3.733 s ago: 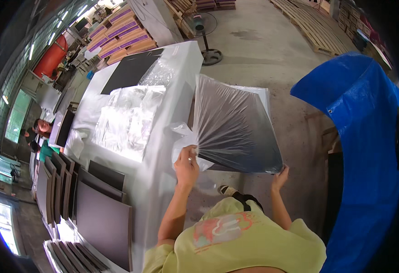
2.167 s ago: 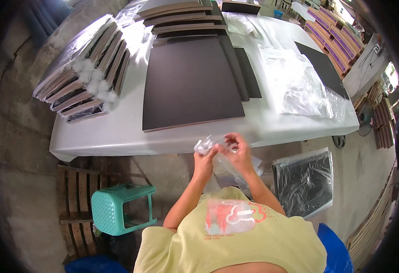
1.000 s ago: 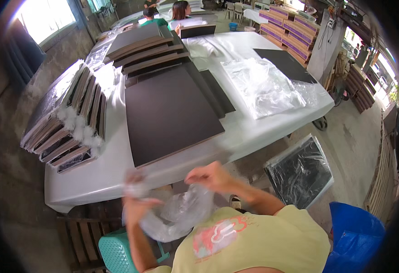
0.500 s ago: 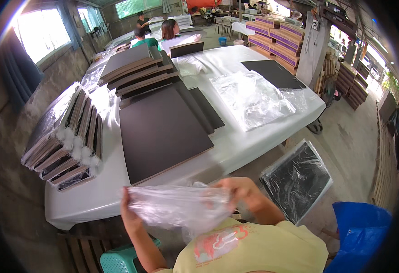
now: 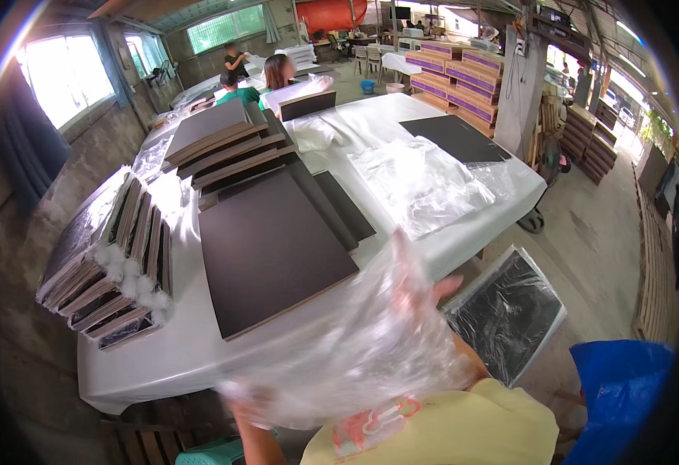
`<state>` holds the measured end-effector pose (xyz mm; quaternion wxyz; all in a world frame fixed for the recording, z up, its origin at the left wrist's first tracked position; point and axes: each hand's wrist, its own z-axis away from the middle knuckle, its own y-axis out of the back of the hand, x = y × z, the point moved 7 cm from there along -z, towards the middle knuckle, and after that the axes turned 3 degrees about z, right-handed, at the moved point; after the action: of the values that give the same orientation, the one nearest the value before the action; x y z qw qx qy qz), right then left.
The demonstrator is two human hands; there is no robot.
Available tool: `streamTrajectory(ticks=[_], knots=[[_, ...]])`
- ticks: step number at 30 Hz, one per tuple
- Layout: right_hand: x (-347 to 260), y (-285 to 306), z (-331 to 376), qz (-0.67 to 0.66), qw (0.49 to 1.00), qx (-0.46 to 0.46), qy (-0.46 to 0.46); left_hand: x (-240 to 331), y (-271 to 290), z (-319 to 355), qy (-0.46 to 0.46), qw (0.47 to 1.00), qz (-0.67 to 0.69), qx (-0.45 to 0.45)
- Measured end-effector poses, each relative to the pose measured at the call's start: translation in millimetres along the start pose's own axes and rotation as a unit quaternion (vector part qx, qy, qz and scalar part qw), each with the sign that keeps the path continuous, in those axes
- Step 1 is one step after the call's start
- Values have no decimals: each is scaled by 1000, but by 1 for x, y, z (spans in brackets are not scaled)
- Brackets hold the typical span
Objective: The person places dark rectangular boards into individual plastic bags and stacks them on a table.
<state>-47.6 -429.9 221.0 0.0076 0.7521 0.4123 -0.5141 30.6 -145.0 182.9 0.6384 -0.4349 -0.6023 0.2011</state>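
A clear plastic bag point(image 5: 347, 356) is spread in front of my body, over the table's near edge, blurred by motion. My left hand point(image 5: 250, 401) pinches its lower left corner. My right hand point(image 5: 413, 291) is raised at the bag's right side, fingers stretched upward behind or inside the film and thumb sticking out to the right. Just beyond the bag lies a dark flat board point(image 5: 273, 252) with a brown edge, overlapping further dark boards point(image 5: 335, 198). Behind these rises a stack of similar boards point(image 5: 223, 143).
Film-wrapped boards point(image 5: 107, 256) stand piled at the table's left. Clear plastic bags point(image 5: 424, 186) and a dark board point(image 5: 455, 138) lie on the white-covered table point(image 5: 153, 372). Right of me are a wrapped board point(image 5: 510, 310) and blue sheeting point(image 5: 618, 395). Co-workers are at the far end.
The bag has gone from bunched between my hands to spread wide. My right hand has risen forward with fingers extended; my left hand has dropped lower. The view has shifted slightly.
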Motion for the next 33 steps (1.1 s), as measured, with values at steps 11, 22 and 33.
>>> streamTrajectory(ticks=[11,22,33], knots=[[-67,109,-16,403,707,545,202,27,14,10,-10,996,-83,4],[-30,66,4,684,488,501,210,47,56,0,118,937,-326,-48],[36,30,-10,148,939,305,-54,82,158,5,36,984,-141,99]])
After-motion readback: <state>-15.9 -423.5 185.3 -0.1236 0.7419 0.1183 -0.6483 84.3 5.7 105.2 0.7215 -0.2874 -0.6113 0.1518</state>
